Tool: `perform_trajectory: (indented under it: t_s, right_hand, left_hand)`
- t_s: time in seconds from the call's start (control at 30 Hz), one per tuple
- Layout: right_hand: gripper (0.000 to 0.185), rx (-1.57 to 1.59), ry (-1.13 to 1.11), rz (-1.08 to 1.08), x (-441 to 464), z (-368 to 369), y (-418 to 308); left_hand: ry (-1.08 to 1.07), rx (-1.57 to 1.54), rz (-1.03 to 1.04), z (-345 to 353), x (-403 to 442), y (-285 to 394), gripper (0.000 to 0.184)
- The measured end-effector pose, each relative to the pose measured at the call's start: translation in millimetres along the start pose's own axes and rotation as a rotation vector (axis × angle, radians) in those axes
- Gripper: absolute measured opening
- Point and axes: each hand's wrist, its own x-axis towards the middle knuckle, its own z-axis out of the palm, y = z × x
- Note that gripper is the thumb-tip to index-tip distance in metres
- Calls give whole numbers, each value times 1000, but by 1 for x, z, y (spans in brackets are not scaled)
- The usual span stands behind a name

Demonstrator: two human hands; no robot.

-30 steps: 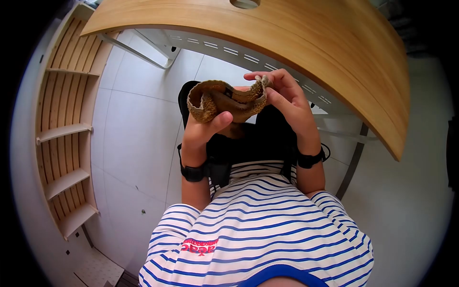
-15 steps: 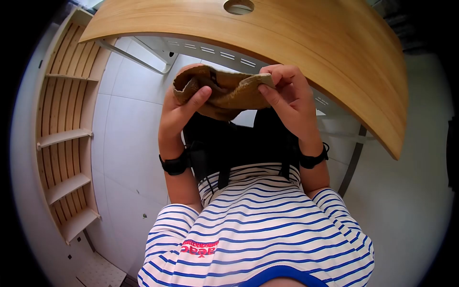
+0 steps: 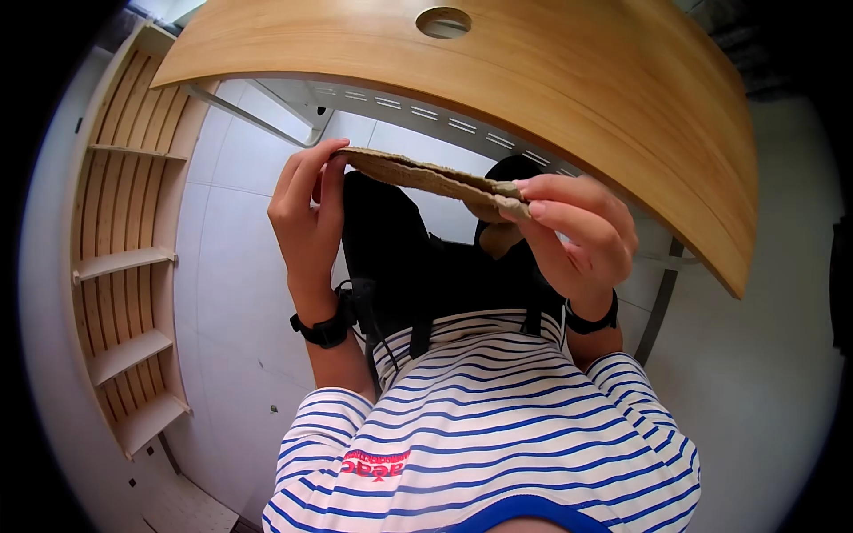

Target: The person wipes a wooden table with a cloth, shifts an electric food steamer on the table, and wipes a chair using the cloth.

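Note:
A brown suede-like work glove (image 3: 418, 176) is stretched above my lap, its open cuff edge facing up toward me. My left hand (image 3: 306, 204) pinches one end of the cuff between thumb and fingertips. At the other end, the thumb and fingers of my right hand (image 3: 586, 226) grip the pale, rough edge. The cuff's two layers lie nearly flat, with a narrow dark gap between them. Part of the glove hangs below near my right hand; the rest is hidden behind the cuff.
A wooden desk (image 3: 569, 98) with a round cable hole (image 3: 443, 23) curves across in front of me. Beneath it are a slotted metal panel (image 3: 426, 113) and a metal leg. A slatted wooden shelf unit (image 3: 133, 258) stands at the left on the pale tiled floor (image 3: 231, 293).
My hands have moved apart, pulling the bunched glove into a straight, flattened line. My left hand shifted left and my right hand moved right and lower. The glove's opening has narrowed.

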Motion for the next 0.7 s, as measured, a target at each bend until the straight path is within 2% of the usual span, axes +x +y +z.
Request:
perform_trajectory:
  t_s: [0.07, 0.13, 0.17, 0.2, 0.27, 0.3, 0.33, 0.37, 0.4, 0.43, 0.47, 0.5, 0.53, 0.6, 0.63, 0.67, 0.7]
  right_hand:
    - [26, 13, 100, 9, -6, 1, 2]
    - [27, 155, 169, 404, -8, -6, -7]
    - [28, 396, 278, 517, -4, -3, -8]
    - [28, 391, 279, 513, 0, -4, -5]
    - [31, 338, 356, 293, 13, -5, 10]
    - [31, 335, 356, 292, 23, -7, 17]
    - [48, 83, 285, 295, 35, -8, 23]
    - [66, -167, 209, 295, 42, -8, 25]
    - [66, -170, 208, 296, 43, -4, 23]
    - [80, -336, 70, 325, 41, 1, 22]
    - [93, -484, -72, 321, 37, 1, 23]
    - [105, -625, -213, 295, 33, 1, 25]
    - [105, -634, -204, 286, 28, -1, 29]
    - [93, -702, -445, 310, 15, 5, 42]
    - [93, -703, -447, 323, 6, 12, 51]
    - [82, -834, -441, 295, 2, 24, 66]
    - [71, -965, -436, 261, -1, 36, 77]
  left_hand:
    - [62, 31, 23, 6, 0, 9, 15]
    - [8, -303, -240, 9, 4, 23, 19]
    - [15, -418, -121, 17, 14, 22, 22]
    - [14, -552, -96, 22, 22, 30, 24]
    - [79, -598, 61, 39, 48, 32, 26]
    - [24, -643, 77, 52, 64, 28, 33]
    - [-31, -689, 92, 61, 78, 29, 41]
    - [-49, -546, 162, 73, 81, 35, 54]
    - [-65, -402, 231, 81, 86, 43, 68]
    - [-126, -16, 329, 82, 89, 39, 88]
    - [-27, 106, 509, 91, 90, 33, 85]
    - [-64, 144, 501, 93, 87, 29, 81]
    - [-94, 182, 495, 91, 83, 29, 79]
    - [-147, 186, 514, 89, 77, 25, 77]
    - [-263, 306, 541, 90, 72, 24, 77]
    - [-377, 426, 569, 91, 69, 22, 76]
    - [-369, 522, 599, 94, 69, 22, 74]
